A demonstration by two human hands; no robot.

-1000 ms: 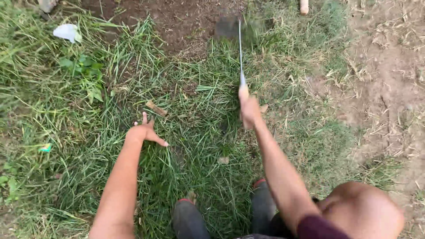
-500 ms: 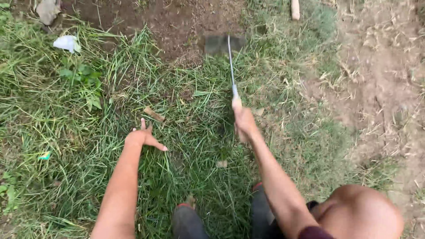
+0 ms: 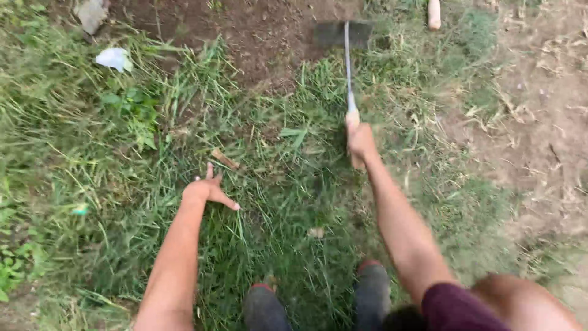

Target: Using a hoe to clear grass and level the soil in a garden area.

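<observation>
My right hand grips the wooden handle of a small hoe. Its thin metal shank runs away from me to a dark flat blade lying at the edge of the bare soil. My left hand hovers over the grass with fingers spread, holding nothing. A short piece of wood lies just beyond its fingertips. My two dark shoes stand in the grass at the bottom.
Thick green grass covers the left and centre. Dry bare earth lies at the right. A white scrap and a grey stone sit upper left. A wooden stick end shows at the top.
The hoe blade came down toward the grass edge, then moved back out onto the soil. My left hand has stayed spread over the grass.
</observation>
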